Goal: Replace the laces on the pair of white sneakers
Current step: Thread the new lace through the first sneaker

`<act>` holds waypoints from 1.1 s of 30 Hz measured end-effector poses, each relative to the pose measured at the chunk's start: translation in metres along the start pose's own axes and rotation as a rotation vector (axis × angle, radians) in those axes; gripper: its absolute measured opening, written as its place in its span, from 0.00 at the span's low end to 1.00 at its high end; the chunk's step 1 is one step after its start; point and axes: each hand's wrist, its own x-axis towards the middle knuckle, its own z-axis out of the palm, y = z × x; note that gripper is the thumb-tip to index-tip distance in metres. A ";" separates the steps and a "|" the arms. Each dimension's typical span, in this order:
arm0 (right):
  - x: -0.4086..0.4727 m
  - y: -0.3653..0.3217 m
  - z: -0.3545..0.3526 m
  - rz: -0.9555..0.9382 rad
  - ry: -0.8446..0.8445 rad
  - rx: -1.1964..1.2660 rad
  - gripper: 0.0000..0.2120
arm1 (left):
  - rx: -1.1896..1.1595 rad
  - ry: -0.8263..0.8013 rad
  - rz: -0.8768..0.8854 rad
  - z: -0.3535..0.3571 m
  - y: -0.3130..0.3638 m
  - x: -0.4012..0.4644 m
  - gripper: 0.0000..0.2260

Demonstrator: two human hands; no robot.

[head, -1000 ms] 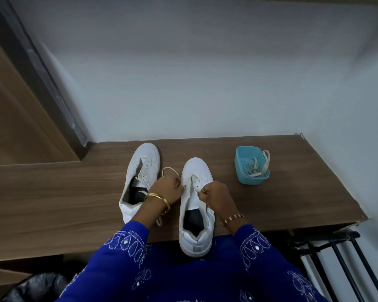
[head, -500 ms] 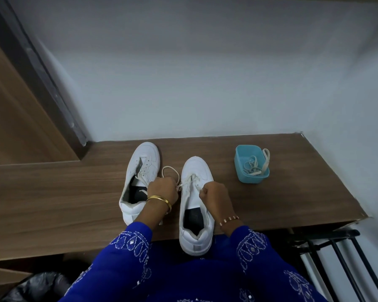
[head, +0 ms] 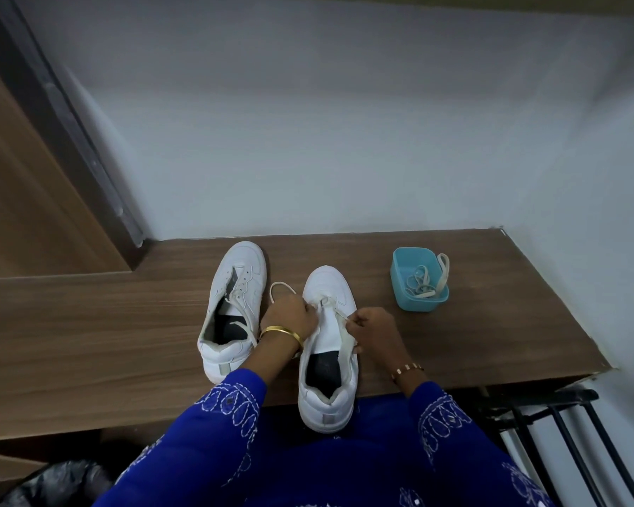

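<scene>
Right hand (head: 372, 325) shifted outward, pulling lace (head: 339, 313); no readable branding.

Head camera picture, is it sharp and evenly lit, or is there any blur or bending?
Head view: dim, soft light, no glare; the wooden bench edges bow from the wide lens; the lace near both hands is too fine to trace; the blue sleeves look soft.

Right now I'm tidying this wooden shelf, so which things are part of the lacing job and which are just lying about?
In use:
- white sneaker being laced, with the cream lace held by the left hand and right hand
- second white sneaker
- blue plastic tub of laces

Lying about:
- black bag
- black metal rack
</scene>
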 end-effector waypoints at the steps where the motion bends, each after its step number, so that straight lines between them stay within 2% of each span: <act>1: 0.000 0.000 0.000 0.003 -0.005 0.008 0.08 | 0.007 0.009 -0.002 0.000 0.002 0.000 0.15; 10: -0.005 -0.007 -0.001 0.052 -0.027 0.031 0.09 | -0.022 0.000 -0.021 0.001 0.006 0.012 0.16; 15: -0.003 -0.006 -0.002 0.057 -0.049 0.003 0.09 | 0.070 0.061 0.042 -0.002 0.006 0.020 0.11; 17: -0.002 -0.006 -0.002 0.069 -0.057 -0.004 0.09 | 0.021 0.081 0.045 -0.006 0.003 0.025 0.10; 19: -0.002 -0.006 -0.002 0.064 -0.060 -0.003 0.09 | -0.136 0.066 0.027 -0.012 0.000 0.029 0.11; 23: -0.001 -0.007 -0.002 0.071 -0.062 -0.009 0.09 | -0.664 0.008 -0.089 -0.032 -0.006 0.035 0.19; 27: 0.002 -0.008 -0.006 0.073 -0.126 -0.067 0.09 | -1.073 -0.001 -0.176 -0.062 -0.006 0.035 0.16; 30: 0.003 -0.013 -0.008 0.017 -0.135 -0.149 0.09 | -1.302 -0.170 -0.157 -0.078 0.000 0.033 0.14; 33: 0.000 -0.025 -0.005 -0.136 0.052 -0.232 0.09 | -1.449 -0.327 -0.143 -0.085 0.004 0.029 0.12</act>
